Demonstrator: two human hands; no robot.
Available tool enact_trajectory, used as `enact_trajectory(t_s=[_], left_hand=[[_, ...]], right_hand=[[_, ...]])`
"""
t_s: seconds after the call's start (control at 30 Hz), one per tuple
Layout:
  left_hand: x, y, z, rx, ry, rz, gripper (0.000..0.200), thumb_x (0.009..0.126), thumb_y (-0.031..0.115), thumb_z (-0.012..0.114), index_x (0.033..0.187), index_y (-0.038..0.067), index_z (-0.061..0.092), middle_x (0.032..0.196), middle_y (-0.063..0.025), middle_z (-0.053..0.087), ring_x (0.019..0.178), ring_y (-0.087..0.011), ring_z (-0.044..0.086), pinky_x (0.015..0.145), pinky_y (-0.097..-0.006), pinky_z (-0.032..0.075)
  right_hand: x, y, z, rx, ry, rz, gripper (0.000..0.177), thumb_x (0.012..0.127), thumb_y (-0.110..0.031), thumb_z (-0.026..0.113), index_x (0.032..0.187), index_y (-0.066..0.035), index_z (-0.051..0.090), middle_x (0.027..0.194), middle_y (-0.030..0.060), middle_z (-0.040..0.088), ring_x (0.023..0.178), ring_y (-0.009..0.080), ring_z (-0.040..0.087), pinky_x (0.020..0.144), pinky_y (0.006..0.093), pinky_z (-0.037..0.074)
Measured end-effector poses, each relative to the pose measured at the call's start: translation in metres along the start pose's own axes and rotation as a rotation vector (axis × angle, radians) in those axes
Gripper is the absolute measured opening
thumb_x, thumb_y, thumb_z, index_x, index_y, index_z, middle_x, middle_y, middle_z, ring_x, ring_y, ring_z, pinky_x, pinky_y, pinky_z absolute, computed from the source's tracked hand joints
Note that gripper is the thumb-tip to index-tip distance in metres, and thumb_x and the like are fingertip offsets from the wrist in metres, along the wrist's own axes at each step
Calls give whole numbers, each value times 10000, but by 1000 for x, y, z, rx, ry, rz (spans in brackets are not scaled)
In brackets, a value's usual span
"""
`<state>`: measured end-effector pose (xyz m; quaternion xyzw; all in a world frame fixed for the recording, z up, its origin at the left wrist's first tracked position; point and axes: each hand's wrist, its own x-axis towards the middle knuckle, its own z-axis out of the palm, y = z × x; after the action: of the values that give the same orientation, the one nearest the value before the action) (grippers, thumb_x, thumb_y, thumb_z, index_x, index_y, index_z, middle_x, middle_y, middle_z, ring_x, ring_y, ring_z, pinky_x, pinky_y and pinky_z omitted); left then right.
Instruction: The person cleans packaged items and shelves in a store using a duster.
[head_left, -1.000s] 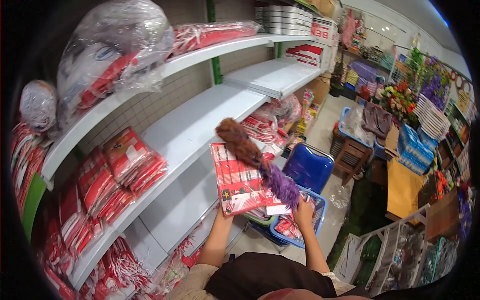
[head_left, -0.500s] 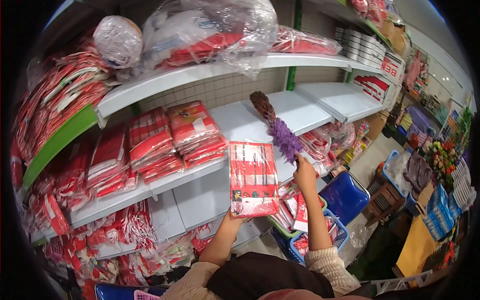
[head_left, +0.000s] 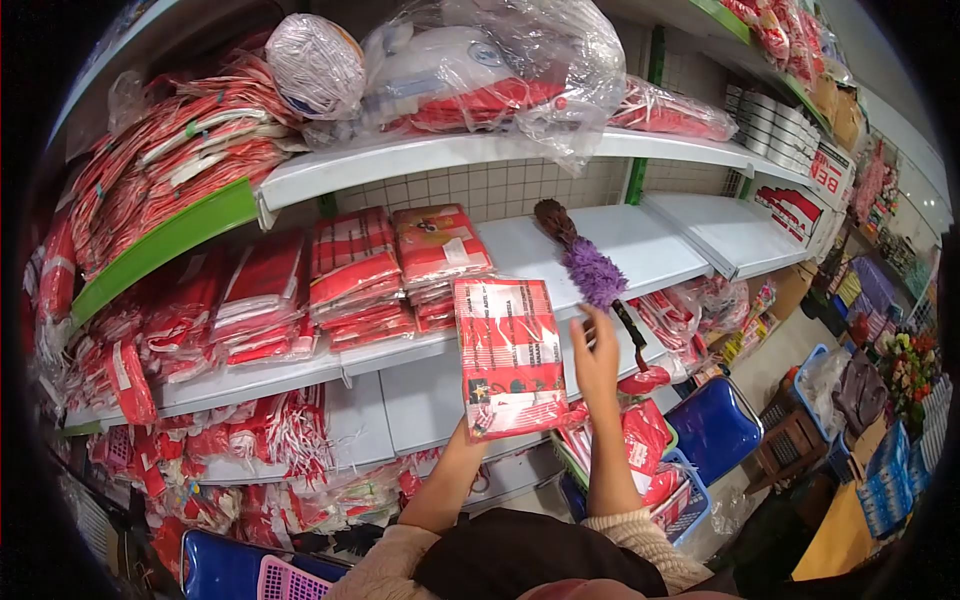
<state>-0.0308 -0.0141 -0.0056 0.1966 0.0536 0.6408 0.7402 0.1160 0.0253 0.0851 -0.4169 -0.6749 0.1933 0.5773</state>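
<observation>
A flat red and white plastic-wrapped packet [head_left: 512, 350] rests in my left hand [head_left: 468, 450], whose fingers are mostly hidden beneath it. My right hand [head_left: 597, 355] is to the right of the packet, fingers apart and empty. Just beyond it, a purple and brown duster [head_left: 592, 272] lies across the middle shelf [head_left: 510, 250], its dark handle sticking out past the front edge. Stacks of similar red packets [head_left: 440, 245] stand on the same shelf to the left.
Clear bags [head_left: 480, 75] and a wrapped roll [head_left: 315, 68] sit on the upper shelf. Below right are baskets with red packets [head_left: 645, 440] and a blue chair [head_left: 712, 425]. Another blue chair [head_left: 215, 565] and a pink basket [head_left: 295, 580] are at lower left.
My right hand has let go of the duster, which now lies on the shelf. The view has shifted, so the shelves appear further right. The packet is still in my left hand.
</observation>
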Motion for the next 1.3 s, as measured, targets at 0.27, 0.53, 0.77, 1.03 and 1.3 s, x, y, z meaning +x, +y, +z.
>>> enact_trajectory(t_s=[0.27,0.53,0.77,1.03,1.3], left_hand=[[-12,54,52,210,-10,250,633,907,538,310,1329,69,361,1307,-151,445,1132,-311,491,945,-452,418],[-8,154,139,1084,243,635,681,903,289,511,1407,-10,165,1260,-67,470,1076,-157,495,884,-259,423],[27,204,99,2567,714,359,723,799,520,491,1286,-8,420,1355,-252,357,1312,-417,225,1047,-606,83],[32,203,90,2513,755,431,660,761,618,476,1192,128,575,1278,-140,458,1183,-317,446,1027,-601,161],[24,193,83,2716,719,622,674,769,622,491,1175,91,577,1256,-137,514,1246,-353,378,1060,-551,137]], right_hand=[[9,-12,54,674,-391,194,281,854,-101,588,1083,62,576,907,60,640,774,77,560,682,222,448],[128,-36,140,681,-292,45,350,825,-159,616,1055,100,565,874,128,644,730,134,573,641,277,450],[188,-10,200,143,-415,-29,414,627,-200,666,960,44,636,904,253,633,872,363,619,773,390,473],[151,-32,175,-177,-241,27,299,623,-196,665,885,-59,702,848,193,661,841,321,639,760,373,492],[137,-9,173,227,-269,196,370,695,-319,673,934,-36,677,932,177,652,914,316,616,790,374,459]])
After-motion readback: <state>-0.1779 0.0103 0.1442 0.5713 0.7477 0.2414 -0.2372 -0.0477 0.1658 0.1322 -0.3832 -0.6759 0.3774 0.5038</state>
